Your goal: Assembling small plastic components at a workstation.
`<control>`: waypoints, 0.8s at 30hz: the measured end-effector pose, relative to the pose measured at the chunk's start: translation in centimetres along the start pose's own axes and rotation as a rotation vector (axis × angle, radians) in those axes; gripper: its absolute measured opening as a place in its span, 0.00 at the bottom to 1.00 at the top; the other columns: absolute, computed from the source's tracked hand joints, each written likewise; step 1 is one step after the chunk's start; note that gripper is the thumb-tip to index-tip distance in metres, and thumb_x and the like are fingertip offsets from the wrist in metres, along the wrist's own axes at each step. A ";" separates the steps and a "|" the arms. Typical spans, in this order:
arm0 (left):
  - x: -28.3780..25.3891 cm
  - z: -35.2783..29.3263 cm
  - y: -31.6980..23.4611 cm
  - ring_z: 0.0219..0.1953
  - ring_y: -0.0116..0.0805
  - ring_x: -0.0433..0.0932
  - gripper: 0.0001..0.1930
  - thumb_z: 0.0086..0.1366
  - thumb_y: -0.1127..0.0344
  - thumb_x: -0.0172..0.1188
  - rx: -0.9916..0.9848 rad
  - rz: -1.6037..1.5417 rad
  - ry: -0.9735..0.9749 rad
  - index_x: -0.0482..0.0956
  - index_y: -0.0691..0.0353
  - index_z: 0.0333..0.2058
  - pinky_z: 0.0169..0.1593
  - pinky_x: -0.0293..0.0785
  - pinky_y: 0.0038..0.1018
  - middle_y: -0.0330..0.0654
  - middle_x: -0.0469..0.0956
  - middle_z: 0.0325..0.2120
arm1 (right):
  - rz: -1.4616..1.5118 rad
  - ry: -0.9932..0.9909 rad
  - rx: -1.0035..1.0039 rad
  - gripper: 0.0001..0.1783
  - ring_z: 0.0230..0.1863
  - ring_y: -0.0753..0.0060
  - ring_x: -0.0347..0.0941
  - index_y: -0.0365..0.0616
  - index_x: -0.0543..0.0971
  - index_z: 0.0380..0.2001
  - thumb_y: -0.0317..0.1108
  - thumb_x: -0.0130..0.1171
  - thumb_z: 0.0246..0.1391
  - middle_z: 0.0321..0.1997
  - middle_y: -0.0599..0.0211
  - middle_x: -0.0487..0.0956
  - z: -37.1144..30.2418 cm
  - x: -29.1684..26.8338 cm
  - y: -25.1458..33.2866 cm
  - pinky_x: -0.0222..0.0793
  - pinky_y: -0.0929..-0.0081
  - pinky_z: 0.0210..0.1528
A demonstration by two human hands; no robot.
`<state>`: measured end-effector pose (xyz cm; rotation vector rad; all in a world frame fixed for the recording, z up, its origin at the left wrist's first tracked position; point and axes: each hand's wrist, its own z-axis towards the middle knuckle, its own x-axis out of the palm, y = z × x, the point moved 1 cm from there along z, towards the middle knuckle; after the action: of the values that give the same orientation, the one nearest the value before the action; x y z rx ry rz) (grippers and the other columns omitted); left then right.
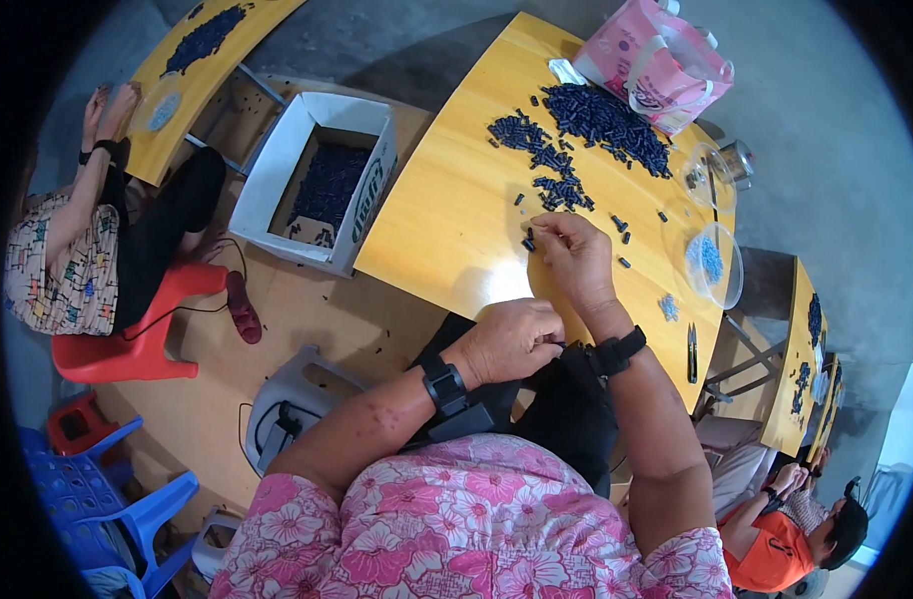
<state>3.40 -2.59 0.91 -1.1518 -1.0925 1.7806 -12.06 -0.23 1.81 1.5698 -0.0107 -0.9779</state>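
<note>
My left hand (514,341) is closed near the table's front edge, above my lap. A small dark bit shows at its fingertips, too small to name. Over the tabletop, my right hand (579,258) has thumb and forefinger pinched together; what they hold, if anything, I cannot make out. Just left of those fingertips lie small black cylindrical pieces (528,241). Farther back spreads a big heap of the same black pieces (601,125), with several strays to its right. A clear round tub (733,285) with tiny light-blue parts (707,260) stands to the right.
More light-blue parts (668,306) and black thread snips (692,354) lie on the yellow table (426,225). A pink bag (656,60), another clear tub (698,172) and a metal can (739,163) stand behind. Left, a white box (260,205) holds black pieces. Other people sit at nearby tables.
</note>
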 end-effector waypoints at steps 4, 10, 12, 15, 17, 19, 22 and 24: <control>-0.3 0.0 -0.1 0.30 0.46 0.74 0.05 0.56 0.70 0.62 -0.006 0.003 -0.012 0.75 0.64 0.28 0.34 0.70 0.37 0.46 0.74 0.25 | -0.126 0.069 -0.132 0.07 0.35 0.53 0.78 0.43 0.84 0.34 0.25 0.58 0.51 0.32 0.55 0.80 0.2 -0.2 1.6 0.74 0.68 0.40; -0.2 -0.1 -0.3 0.29 0.43 0.74 0.05 0.56 0.70 0.62 -0.024 0.002 -0.004 0.75 0.64 0.28 0.33 0.69 0.34 0.44 0.73 0.24 | -0.215 0.094 -0.211 0.08 0.36 0.53 0.78 0.43 0.84 0.32 0.23 0.59 0.48 0.34 0.57 0.80 0.3 -0.6 0.6 0.74 0.67 0.40; -0.1 -0.1 -0.2 0.29 0.41 0.73 0.05 0.56 0.70 0.62 -0.011 0.013 0.000 0.75 0.63 0.28 0.33 0.69 0.33 0.44 0.73 0.24 | -0.237 0.091 -0.229 0.07 0.36 0.53 0.78 0.43 0.84 0.32 0.24 0.59 0.48 0.34 0.57 0.80 0.2 -0.8 0.5 0.74 0.67 0.40; -0.2 -0.1 -0.5 0.29 0.40 0.73 0.04 0.57 0.70 0.62 -0.027 0.008 -0.006 0.76 0.63 0.29 0.33 0.69 0.32 0.43 0.73 0.25 | -0.286 0.077 -0.261 0.05 0.35 0.53 0.78 0.44 0.83 0.30 0.27 0.59 0.49 0.32 0.58 0.80 -0.4 -1.4 0.3 0.74 0.66 0.40; -0.2 0.0 -0.6 0.28 0.40 0.73 0.04 0.57 0.70 0.62 -0.020 0.010 -0.005 0.76 0.63 0.29 0.33 0.69 0.32 0.43 0.73 0.25 | -0.313 0.060 -0.270 0.05 0.34 0.53 0.78 0.44 0.82 0.28 0.29 0.58 0.49 0.31 0.58 0.79 -1.1 -2.0 0.4 0.75 0.65 0.39; -0.1 0.0 -0.5 0.28 0.40 0.73 0.04 0.57 0.70 0.62 -0.013 0.012 -0.002 0.76 0.62 0.30 0.32 0.70 0.32 0.43 0.73 0.25 | -0.481 0.057 -0.378 0.04 0.32 0.52 0.77 0.45 0.80 0.26 0.32 0.58 0.49 0.30 0.58 0.77 -2.0 -2.7 0.9 0.75 0.64 0.38; 0.2 0.0 -0.2 0.27 0.39 0.73 0.05 0.57 0.69 0.62 -0.091 -0.004 0.001 0.77 0.62 0.30 0.32 0.71 0.31 0.43 0.73 0.25 | -0.551 0.061 -0.321 0.04 0.32 0.53 0.76 0.46 0.79 0.28 0.32 0.57 0.49 0.31 0.58 0.76 -3.5 -3.2 -0.6 0.75 0.63 0.35; 0.2 0.0 -0.2 0.27 0.41 0.76 0.05 0.57 0.69 0.62 -0.129 0.009 -0.005 0.77 0.62 0.30 0.33 0.73 0.31 0.44 0.75 0.26 | -0.578 0.060 -0.303 0.04 0.33 0.53 0.75 0.46 0.78 0.29 0.32 0.58 0.48 0.32 0.58 0.76 -4.9 -3.8 -1.0 0.76 0.62 0.35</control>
<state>3.39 -2.31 1.04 -1.2301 -1.2220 1.7420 -12.19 5.93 2.76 1.3386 0.6357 -1.3046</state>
